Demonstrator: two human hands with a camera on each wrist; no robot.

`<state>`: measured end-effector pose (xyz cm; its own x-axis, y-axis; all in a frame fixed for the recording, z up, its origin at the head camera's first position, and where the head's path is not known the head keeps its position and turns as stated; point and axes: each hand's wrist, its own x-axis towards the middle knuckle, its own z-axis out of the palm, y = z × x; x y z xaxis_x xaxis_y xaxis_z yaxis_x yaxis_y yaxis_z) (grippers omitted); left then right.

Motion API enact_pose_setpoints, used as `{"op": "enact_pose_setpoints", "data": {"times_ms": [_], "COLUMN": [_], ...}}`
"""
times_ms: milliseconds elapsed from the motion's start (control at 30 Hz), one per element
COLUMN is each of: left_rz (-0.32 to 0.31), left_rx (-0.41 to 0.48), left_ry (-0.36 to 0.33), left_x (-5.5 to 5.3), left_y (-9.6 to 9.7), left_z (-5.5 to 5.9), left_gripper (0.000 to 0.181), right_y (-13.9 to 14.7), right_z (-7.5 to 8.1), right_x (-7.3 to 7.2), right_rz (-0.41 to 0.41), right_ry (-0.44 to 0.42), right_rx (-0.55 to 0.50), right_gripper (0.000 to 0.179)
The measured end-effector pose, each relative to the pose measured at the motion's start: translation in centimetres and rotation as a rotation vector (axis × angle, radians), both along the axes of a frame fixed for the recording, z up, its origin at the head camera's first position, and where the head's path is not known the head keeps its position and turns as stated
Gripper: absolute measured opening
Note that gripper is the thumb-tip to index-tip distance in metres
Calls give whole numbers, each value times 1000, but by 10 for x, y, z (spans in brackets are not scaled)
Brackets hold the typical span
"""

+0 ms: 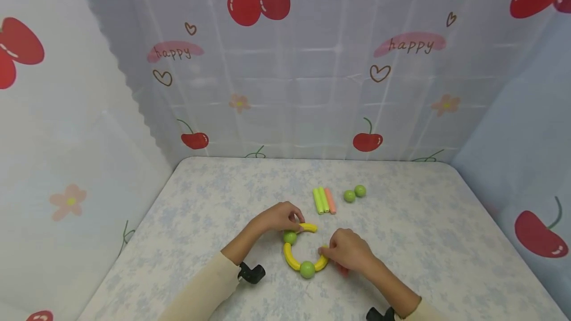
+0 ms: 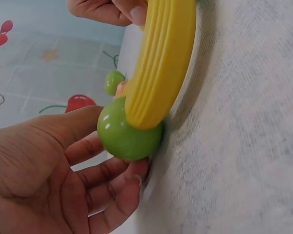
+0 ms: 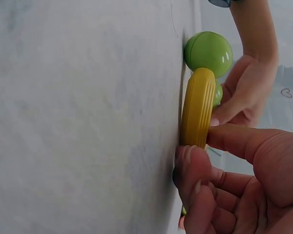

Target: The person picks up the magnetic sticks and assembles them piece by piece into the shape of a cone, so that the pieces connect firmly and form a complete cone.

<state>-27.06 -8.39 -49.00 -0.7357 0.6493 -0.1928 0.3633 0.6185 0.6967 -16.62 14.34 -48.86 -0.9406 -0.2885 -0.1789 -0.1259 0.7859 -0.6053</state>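
A ring with a gap at its right lies on the table, built of yellow curved tubes and green balls. My left hand [image 1: 282, 217] pinches the far yellow curved tube [image 1: 309, 227] near its end, beside the left green ball [image 1: 290, 237]. In the left wrist view that green ball [image 2: 129, 129] hides the fingertips' hold. My right hand [image 1: 350, 250] pinches the free end of the right yellow curved tube [image 3: 199, 107], whose other end meets the near green ball [image 1: 307, 269]. The left yellow curved tube [image 1: 291, 257] joins both balls.
Two yellow-green sticks [image 1: 320, 200] and an orange one [image 1: 330, 201] lie side by side beyond the ring. Two loose green balls [image 1: 354, 193] sit to their right. A reddish stick [image 1: 342, 270] shows partly under the right hand. Printed curtains [image 1: 285, 88] stand around the table.
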Motion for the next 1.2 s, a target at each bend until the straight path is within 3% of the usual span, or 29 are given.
{"op": "enact_pose_setpoints", "data": {"times_ms": [267, 633, 800, 933, 1200], "left_rz": [34, 118, 159, 179, 196], "left_rx": [7, 81, 137, 181, 215], "left_ry": [-75, -122, -103, -87, -120], "left_x": [14, 33, 37, 37, 38], "left_y": [-15, -23, -24, -23, -24], "left_z": [1, -3, -7, -12, -18], "left_gripper": [19, 23, 24, 22, 22], "right_y": [2, 2, 2, 9, 54], "right_z": [2, 2, 3, 12, 36], "right_x": [-9, -20, -23, -30, -65], "right_rz": [3, -15, -20, -28, -102], "right_ry": [21, 50, 48, 54, 259], "right_rx": [14, 22, 30, 29, 61], "right_gripper": [40, 37, 36, 34, 19]}}
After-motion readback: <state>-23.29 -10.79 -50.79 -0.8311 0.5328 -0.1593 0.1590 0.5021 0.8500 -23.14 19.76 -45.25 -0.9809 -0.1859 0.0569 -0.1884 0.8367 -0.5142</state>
